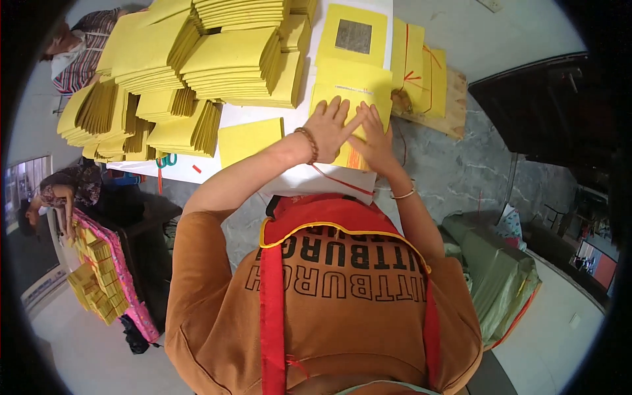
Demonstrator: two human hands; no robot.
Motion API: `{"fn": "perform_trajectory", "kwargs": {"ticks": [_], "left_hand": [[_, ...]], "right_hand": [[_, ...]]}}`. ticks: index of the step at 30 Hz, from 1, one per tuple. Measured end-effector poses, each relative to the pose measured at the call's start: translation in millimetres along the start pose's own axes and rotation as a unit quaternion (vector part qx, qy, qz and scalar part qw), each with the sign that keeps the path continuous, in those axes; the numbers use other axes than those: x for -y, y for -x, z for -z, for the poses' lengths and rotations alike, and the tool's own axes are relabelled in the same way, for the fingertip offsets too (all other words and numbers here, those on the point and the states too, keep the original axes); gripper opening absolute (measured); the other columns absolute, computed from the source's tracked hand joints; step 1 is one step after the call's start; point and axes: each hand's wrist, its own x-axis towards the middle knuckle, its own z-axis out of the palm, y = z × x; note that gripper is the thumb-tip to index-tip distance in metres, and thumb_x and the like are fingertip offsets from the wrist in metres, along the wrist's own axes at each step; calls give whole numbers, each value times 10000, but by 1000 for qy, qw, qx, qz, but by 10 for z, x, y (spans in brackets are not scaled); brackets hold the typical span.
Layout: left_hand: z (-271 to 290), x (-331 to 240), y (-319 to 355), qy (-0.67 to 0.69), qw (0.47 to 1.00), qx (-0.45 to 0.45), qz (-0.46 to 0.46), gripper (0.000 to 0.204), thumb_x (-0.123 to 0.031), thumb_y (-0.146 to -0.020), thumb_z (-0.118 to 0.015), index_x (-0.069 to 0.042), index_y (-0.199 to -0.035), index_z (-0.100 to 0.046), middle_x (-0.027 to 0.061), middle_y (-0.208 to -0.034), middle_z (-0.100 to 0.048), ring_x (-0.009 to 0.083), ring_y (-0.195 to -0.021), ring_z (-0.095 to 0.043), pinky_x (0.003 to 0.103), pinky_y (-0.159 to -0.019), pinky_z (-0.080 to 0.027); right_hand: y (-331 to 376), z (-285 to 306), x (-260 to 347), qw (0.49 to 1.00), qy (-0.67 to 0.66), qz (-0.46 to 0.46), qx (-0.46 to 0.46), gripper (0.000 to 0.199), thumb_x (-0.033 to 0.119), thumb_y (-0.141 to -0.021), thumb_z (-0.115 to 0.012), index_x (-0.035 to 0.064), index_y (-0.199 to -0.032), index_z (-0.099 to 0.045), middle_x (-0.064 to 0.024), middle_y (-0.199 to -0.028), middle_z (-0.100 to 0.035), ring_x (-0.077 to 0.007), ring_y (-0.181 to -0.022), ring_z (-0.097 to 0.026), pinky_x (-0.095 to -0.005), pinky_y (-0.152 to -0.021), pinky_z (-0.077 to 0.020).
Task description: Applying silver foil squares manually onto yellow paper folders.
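Note:
Both my hands lie on a yellow paper stack (352,76) near the front edge of the white table. My left hand (329,128), with a beaded bracelet at the wrist, is open and flat, its fingers spread on the top sheet. Beside it, my right hand (374,141) rests with fingers stretched out toward the stack's right side; the two hands meet at the thumbs and fingertips. An orange-red patch shows at the stack's near edge, partly under the hands. A red cord (342,182) trails from there over the table edge.
Tall piles of folded yellow paper (230,62) fill the table's left. Past my hands lies a yellow sheet with a grey square (353,36). Bundles tied with red string (431,79) sit at right. Teal-handled scissors (167,160) lie front left. Two people (82,49) are at left.

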Motion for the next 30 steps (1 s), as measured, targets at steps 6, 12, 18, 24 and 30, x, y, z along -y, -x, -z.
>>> {"fn": "perform_trajectory", "kwargs": {"ticks": [6,12,18,24,30], "left_hand": [[-376,-129,-29,-138,976,-166,40,613,-155,-812,-493,-39,-1385,-306,313,-1201,-488,458,-1118,-475,504,-855,-410],[-429,-79,-62,44,945,-319,48,435,-127,-754,-551,-5,-1171,-539,240,-1155,-529,362,-1034,-540,405,-850,-453],[-309,-36,963,29,883,-450,131,485,-99,-717,-565,-18,-1194,-531,221,-1167,-523,344,-1085,-520,415,-898,-439],[-976,479,1711,-75,907,-348,226,702,-138,-592,-710,-57,-1253,-487,191,-1178,-525,335,-1095,-509,437,-929,-414],[-1238,520,1747,-26,937,-271,221,754,-85,-587,-706,-104,-1295,-448,165,-1247,-472,317,-1166,-451,415,-960,-392]], "right_hand": [[223,119,-30,900,-413,-117,-81,385,217,-945,-475,-3,-1260,-496,-109,-1312,-486,-231,-1279,-386,-352,-1046,-287],[301,197,-49,878,-401,-98,-243,476,325,-988,-312,10,-1331,-412,-111,-1350,-452,-224,-1263,-406,-339,-1038,-291],[330,246,-81,907,-350,-150,-182,501,352,-985,-263,42,-1368,-358,-122,-1379,-417,-229,-1294,-369,-405,-1057,-256],[347,119,-106,919,-322,-161,-163,511,373,-985,-247,43,-1344,-400,-104,-1349,-454,-212,-1276,-388,-391,-1053,-268],[370,40,-98,922,-317,-136,-175,497,340,-990,-244,12,-1265,-498,-92,-1280,-514,-199,-1200,-436,-345,-1013,-297]]}}
